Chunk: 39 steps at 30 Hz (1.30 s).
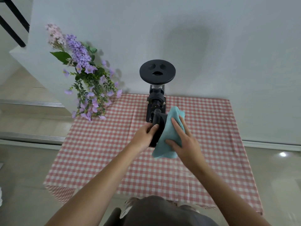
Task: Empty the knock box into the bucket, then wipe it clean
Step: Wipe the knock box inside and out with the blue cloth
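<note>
The wiping stage is judged under way, emptying apparently done: the box point(157, 128) is held above the table point(101, 144) in the closed left hand point(145, 133), while the cloth point(171, 132) is pressed against it under the flattened right hand point(182, 141); no bucket is seen.

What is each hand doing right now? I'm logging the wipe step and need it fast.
Left hand: closed around the black knock box, holding it.
Right hand: fingers extended, pressing the blue cloth flat against the knock box.
</note>
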Tool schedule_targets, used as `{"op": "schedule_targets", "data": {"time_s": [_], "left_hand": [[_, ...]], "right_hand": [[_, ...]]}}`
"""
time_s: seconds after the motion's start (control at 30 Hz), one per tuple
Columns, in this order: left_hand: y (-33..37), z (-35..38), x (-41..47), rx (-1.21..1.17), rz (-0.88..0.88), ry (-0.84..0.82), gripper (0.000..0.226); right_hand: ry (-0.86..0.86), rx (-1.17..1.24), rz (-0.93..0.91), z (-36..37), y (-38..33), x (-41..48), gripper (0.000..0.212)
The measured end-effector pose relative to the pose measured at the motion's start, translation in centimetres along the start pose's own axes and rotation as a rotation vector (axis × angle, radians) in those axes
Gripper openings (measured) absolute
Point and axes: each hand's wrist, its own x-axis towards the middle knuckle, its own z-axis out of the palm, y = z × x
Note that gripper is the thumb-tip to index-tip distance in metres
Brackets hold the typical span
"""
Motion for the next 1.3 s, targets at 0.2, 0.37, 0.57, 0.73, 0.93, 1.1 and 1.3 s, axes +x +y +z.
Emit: {"op": "schedule_targets", "data": {"time_s": [0.2, 0.37, 0.57, 0.73, 0.93, 1.1, 1.3], "left_hand": [[0.0, 0.0, -1.3, 0.299, 0.177, -0.063, 0.026], [0.7, 1.0, -0.9, 0.127, 0.026, -0.007, 0.027], [0.7, 0.0, -0.1, -0.225, -0.198, -0.017, 0.035], [1.6, -0.2, 0.3, -0.278, -0.174, -0.069, 0.030], [1.7, -0.7, 0.4, -0.309, -0.155, -0.113, 0.028], [1.5, -1.7, 0.4, -0.250, -0.115, -0.141, 0.021], [1.6, -2.8, 0.6, -0.216, -0.017, -0.201, 0.022]], "right_hand": [[-0.265, 0.369, 0.315, -4.4, 0.1, 3.3, 0.033], [-0.025, 0.085, 0.183, -1.0, -0.4, 2.8, 0.057], [0.165, -0.224, -0.195, 3.5, 0.8, -1.5, 0.081], [0.208, -0.143, -0.113, 2.1, 1.5, -1.1, 0.095], [0.020, -0.092, -0.106, -1.6, 2.3, 0.0, 0.098], [-0.143, 0.142, 0.058, -4.6, 2.3, 1.0, 0.086], [-0.238, 0.347, 0.078, -6.0, 1.4, 1.8, 0.060]]}}
